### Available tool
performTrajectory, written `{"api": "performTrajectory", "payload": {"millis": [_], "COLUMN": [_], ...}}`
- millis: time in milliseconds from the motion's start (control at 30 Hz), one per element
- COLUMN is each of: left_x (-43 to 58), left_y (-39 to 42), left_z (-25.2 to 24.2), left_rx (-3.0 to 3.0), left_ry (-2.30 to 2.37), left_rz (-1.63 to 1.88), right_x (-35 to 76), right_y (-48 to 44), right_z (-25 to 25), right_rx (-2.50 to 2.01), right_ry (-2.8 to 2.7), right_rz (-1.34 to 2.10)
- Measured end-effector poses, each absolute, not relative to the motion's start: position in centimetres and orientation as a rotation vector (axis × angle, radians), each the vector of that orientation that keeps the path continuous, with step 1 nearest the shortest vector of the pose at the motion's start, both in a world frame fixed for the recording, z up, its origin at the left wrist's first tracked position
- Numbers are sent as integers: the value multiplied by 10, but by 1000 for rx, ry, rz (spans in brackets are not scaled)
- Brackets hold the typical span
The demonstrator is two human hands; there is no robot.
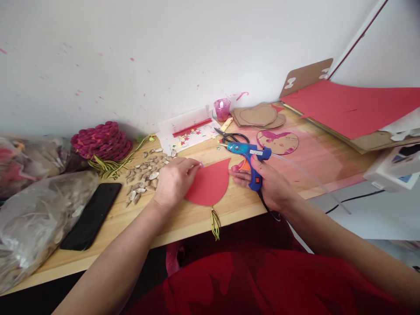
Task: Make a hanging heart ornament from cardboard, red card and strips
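Note:
A red paper heart lies at the front edge of the wooden table, with a yellow-green tassel hanging from its tip over the edge. My left hand rests on the heart's left side, fingers curled and pinching its upper edge. My right hand grips a blue glue gun just right of the heart, its nozzle pointing left above the paper. A clear glue stick trails from the gun's back.
Pale seeds are scattered left of my hand, beside a black phone and plastic bags. A dark red woven bundle, scissors, cardboard hearts, a painted heart, a pink cup and red sheets sit behind.

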State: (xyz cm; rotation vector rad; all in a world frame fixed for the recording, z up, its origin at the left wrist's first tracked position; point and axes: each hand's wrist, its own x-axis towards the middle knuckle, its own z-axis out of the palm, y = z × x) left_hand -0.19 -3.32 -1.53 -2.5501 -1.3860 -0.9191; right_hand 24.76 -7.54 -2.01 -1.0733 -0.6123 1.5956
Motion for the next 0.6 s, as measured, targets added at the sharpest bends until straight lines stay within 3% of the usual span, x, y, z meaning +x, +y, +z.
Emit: {"api": "performTrajectory", "payload": {"millis": [233,600], "left_x": [27,32], "left_y": [-45,-32], "left_z": [-37,-37], "left_rx": [-2974,-2756], "left_ry": [-968,-989], "left_rz": [-1047,-893], "right_x": [244,232], "right_y": [-71,-73], "right_z": [-11,-11], "right_rx": [-1067,-1027], "right_ry": [-570,-590], "right_rz": [1616,1670]}}
